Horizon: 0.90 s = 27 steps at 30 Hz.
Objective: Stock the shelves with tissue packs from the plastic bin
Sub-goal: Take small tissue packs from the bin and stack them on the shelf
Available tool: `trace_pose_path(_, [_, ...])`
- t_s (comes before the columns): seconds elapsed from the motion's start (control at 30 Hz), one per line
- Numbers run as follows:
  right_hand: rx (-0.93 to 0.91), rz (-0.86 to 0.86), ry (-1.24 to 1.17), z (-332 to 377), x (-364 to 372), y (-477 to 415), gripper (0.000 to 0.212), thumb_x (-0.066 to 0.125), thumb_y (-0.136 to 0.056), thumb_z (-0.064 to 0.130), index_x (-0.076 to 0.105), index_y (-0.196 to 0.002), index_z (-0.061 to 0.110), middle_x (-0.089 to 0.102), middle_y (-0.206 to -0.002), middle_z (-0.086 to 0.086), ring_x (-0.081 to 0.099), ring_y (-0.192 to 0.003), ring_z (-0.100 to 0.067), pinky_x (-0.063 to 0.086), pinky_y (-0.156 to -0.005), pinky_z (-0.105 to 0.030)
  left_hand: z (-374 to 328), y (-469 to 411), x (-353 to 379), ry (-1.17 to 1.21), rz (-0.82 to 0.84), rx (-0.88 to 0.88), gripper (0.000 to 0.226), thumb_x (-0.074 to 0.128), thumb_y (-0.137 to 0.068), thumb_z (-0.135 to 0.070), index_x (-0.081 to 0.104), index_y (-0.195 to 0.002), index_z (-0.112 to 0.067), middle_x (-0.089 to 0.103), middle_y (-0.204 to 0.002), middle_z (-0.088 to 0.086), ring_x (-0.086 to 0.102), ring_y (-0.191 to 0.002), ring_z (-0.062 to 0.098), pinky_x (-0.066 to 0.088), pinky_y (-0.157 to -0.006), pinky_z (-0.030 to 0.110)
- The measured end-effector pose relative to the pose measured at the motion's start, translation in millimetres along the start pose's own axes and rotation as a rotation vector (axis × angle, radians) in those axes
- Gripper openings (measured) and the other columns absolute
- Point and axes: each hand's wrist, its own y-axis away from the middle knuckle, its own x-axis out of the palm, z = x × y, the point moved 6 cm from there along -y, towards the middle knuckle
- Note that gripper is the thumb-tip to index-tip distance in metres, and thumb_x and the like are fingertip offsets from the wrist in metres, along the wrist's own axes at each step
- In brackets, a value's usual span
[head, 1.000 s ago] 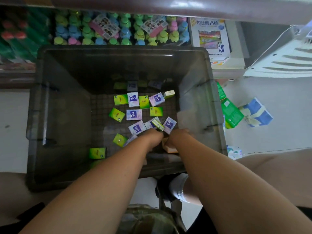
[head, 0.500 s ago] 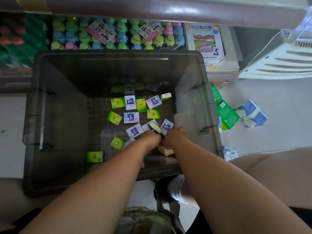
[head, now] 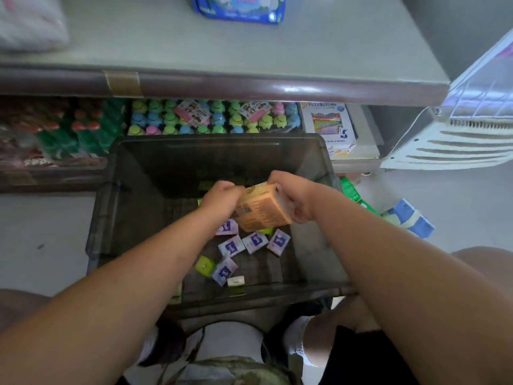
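**A:** Surface, nearest first?

**B:** Pale floor [head: 41, 232]. The dark plastic bin [head: 105, 218] stands on it at the person's feet, with small purple and green packs [head: 254, 241] loose on its bottom.

**A:** Grip?

**B:** The left hand [head: 222, 198] and right hand [head: 294, 198] each clench one end of a single orange tissue pack [head: 263, 209]. It is held above the loose ones and spans hand to hand. I can't judge its long axis.

**A:** Target?

**B:** The grey shelf [head: 333, 51] lies straight ahead, beyond the bin's far rim and higher. A blue pack [head: 238, 9] sits at its back, with bare room in front. Judgement: carry it forward and up over the brown edge; neither hand is nearer.
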Motion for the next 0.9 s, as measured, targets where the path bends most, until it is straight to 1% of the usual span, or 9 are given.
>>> trace_pose_path(0.1, [-0.052,0.110,-0.088,38.8,6.4,44.1,0.030,0.052,-0.083,0.038,0.061,-0.094,0.012,0.073,-0.075,-0.007,0.072,-0.062,-0.021,0.052,-0.050,-0.020,-29.4,15.4,-39.5,0.155,0.014,0.043,0.050,0.066,-0.084,-0.043,0.053,-0.129,-0.028,0.061,-0.117,-0.006,0.057,-0.099,0.012,0.047,-0.088,0.032])
trace_pose_path(0.17, [-0.113,0.102,-0.115,59.6,10.9,67.5,0.027,0.047,-0.088,0.040,0.055,-0.092,0.014,0.065,-0.059,-0.002,0.065,-0.049,-0.014,0.043,-0.041,-0.014,-46.0,25.2,-64.3,0.267,0.021,0.088,0.067,0.073,-0.072,-0.047,0.050,-0.133,-0.034,0.064,-0.119,-0.006,0.061,-0.105,0.015,0.047,-0.098,0.041])
trace_pose_path(0.33, [-0.231,0.119,-0.141,90.2,35.4,97.6,0.055,0.033,-0.086,0.065,0.068,-0.088,0.022,0.062,-0.072,0.002,0.052,-0.070,-0.012,0.032,-0.056,-0.020,-66.0,51.7,-99.6,0.433,0.129,0.182,0.030,0.072,-0.085,-0.031,0.060,-0.113,-0.032,0.073,-0.106,-0.005,0.064,-0.107,0.016,0.046,-0.095,0.043])
trace_pose_path(0.43, [-0.333,0.122,-0.274,107.3,53.2,111.1,0.070,0.028,-0.089,0.073,0.070,-0.110,0.021,0.064,-0.077,0.000,0.050,-0.066,-0.011,0.033,-0.055,-0.022,-73.3,62.7,-124.8,0.582,0.042,0.229,0.023,0.069,-0.086,-0.032,0.063,-0.108,-0.029,0.075,-0.102,-0.005,0.067,-0.105,0.017,0.053,-0.082,0.038])
trace_pose_path(0.57, [-0.403,0.192,-0.425,126.2,79.4,124.1,0.077,0.034,-0.082,0.082,0.061,-0.125,0.024,0.071,-0.110,-0.008,0.069,-0.092,-0.027,0.047,-0.077,-0.036,-94.2,77.5,-159.1,0.601,-0.048,0.539,0.046,0.077,-0.079,-0.013,0.057,-0.120,-0.022,0.072,-0.112,0.002,0.067,-0.107,0.024,0.055,-0.088,0.045])
trace_pose_path(0.63, [-0.418,0.258,-0.509,131.8,88.6,130.3,0.081,0.040,-0.076,0.086,0.056,-0.130,0.028,0.068,-0.121,-0.011,0.071,-0.097,-0.034,0.050,-0.081,-0.040,-107.7,86.8,-177.0,0.450,-0.085,0.733,0.066,0.083,-0.070,-0.003,0.054,-0.121,-0.035,0.066,-0.123,0.002,0.063,-0.115,0.018,0.051,-0.097,0.045])
trace_pose_path(0.77, [-0.518,0.364,-0.674,144.2,91.8,147.7,0.048,0.046,-0.089,0.067,0.057,-0.115,0.029,0.074,-0.106,-0.007,0.072,-0.093,-0.031,0.054,-0.081,-0.047,-124.8,107.6,-207.9,-0.037,-0.321,0.977,0.083,0.079,-0.069,0.008,0.053,-0.109,-0.059,0.022,-0.152,-0.016,0.026,-0.136,-0.012,0.028,-0.107,0.006])
trace_pose_path(0.83, [-0.613,0.333,-0.672,151.7,90.4,151.4,0.027,0.055,-0.096,0.039,0.059,-0.119,0.026,0.071,-0.113,-0.009,0.070,-0.100,-0.033,0.056,-0.084,-0.053,-126.7,111.4,-215.6,0.024,-0.348,0.941,0.084,0.065,-0.078,0.017,0.056,-0.113,-0.059,0.018,-0.150,-0.024,0.032,-0.132,-0.008,0.028,-0.099,-0.002])
trace_pose_path(0.9, [-0.745,0.237,-0.635,161.7,85.4,153.6,0.028,0.058,-0.095,0.017,0.062,-0.121,0.028,0.068,-0.120,-0.007,0.066,-0.107,-0.032,0.056,-0.086,-0.054,-124.2,110.1,-218.8,0.355,-0.280,0.854,0.073,0.049,-0.088,0.016,0.059,-0.119,-0.049,0.035,-0.150,-0.017,0.051,-0.119,-0.002,0.045,-0.091,0.010])
